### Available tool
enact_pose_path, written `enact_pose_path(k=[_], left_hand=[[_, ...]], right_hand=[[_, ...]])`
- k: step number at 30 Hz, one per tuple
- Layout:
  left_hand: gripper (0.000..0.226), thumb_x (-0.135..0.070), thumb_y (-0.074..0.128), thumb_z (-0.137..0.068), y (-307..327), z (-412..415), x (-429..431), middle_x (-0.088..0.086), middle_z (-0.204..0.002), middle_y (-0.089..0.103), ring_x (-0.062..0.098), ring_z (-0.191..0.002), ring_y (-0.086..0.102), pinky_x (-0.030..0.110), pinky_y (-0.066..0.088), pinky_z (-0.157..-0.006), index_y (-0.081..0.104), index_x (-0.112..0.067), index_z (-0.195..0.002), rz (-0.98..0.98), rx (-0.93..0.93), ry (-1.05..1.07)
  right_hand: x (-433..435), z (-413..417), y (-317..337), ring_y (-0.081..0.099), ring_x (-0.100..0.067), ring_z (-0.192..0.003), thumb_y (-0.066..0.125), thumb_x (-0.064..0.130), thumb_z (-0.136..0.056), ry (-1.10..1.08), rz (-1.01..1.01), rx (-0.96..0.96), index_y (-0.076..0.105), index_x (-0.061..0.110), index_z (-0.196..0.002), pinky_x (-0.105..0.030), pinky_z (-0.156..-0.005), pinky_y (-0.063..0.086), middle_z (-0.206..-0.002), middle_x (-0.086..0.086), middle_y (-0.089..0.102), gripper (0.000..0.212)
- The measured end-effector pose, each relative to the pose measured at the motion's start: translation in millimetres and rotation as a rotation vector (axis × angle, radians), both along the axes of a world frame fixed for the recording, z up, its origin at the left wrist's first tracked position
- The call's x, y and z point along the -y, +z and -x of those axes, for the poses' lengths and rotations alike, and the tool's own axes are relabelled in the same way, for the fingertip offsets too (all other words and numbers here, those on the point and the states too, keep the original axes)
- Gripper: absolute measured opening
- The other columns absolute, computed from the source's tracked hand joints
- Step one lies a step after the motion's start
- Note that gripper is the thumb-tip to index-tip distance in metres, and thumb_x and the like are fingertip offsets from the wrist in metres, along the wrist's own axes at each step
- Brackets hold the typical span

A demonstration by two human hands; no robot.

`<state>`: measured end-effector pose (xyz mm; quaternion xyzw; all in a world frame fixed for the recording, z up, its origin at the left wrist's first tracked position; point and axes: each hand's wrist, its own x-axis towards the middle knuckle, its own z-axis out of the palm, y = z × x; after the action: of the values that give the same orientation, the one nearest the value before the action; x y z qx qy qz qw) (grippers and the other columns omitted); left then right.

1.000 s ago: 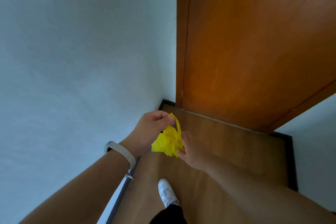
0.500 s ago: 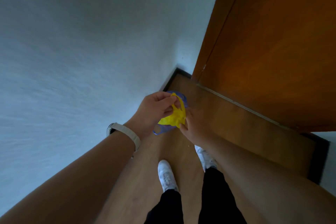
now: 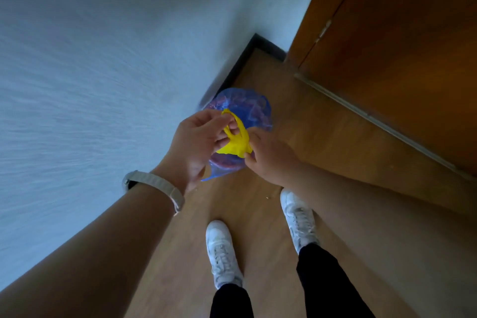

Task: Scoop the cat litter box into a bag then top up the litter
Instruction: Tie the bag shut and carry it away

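While both hands work at the crumpled yellow bag (image 3: 235, 147) in front of the body, the view tips further down than half a second ago. The bin (image 3: 247, 106) with its blue liner, then a sliver behind the fingers, now shows most of its round mouth just beyond the bag. A second ago only one shoe was seen; now the left shoe (image 3: 222, 248) and the right shoe (image 3: 299, 217) both stand on the floor (image 3: 322, 131).

The left hand (image 3: 196, 144), with a pale band (image 3: 154, 183) at the wrist, pinches a loop of the bag between thumb and curled fingers. The right hand (image 3: 273, 160) pinches the bag's lower right edge, fingers bent close.

The bin sits in the far left corner, against the dark skirting (image 3: 240, 64) at the foot of the wall (image 3: 103, 72), which runs along the whole left side. The wooden door (image 3: 400, 59) closes the far right. Bare floor lies to the right of the bin and between the bin and the shoes.
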<state>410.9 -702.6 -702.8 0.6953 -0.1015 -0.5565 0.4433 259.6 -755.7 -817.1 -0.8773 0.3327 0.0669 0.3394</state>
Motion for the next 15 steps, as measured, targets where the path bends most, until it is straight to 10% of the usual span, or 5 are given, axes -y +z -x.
enact_pose_path(k=[8,15], left_hand=[[0.007,-0.015,0.067,-0.087,-135.7,-4.6,-4.8,-0.005,-0.072,0.068,0.001,-0.063,0.060,0.016,0.045,-0.062,0.072,-0.012,-0.091,-0.199,0.296,-0.091],[0.049,-0.016,0.062,-0.085,-120.6,9.9,-11.4,0.004,-0.120,0.059,0.017,-0.099,0.060,0.034,0.048,-0.093,0.051,-0.017,-0.133,-0.282,0.471,-0.183]], right_hand=[[12.2,12.0,-66.2,0.053,-0.026,-0.114,0.054,0.028,-0.091,0.034,-0.034,-0.086,0.046,0.016,-0.132,-0.042,-0.083,0.051,-0.131,-0.004,0.049,0.043],[26.9,19.8,-15.6,0.049,-0.027,-0.118,0.051,0.034,-0.094,0.016,-0.018,-0.153,0.051,0.015,-0.127,-0.042,-0.090,0.047,-0.132,-0.006,0.048,0.039]])
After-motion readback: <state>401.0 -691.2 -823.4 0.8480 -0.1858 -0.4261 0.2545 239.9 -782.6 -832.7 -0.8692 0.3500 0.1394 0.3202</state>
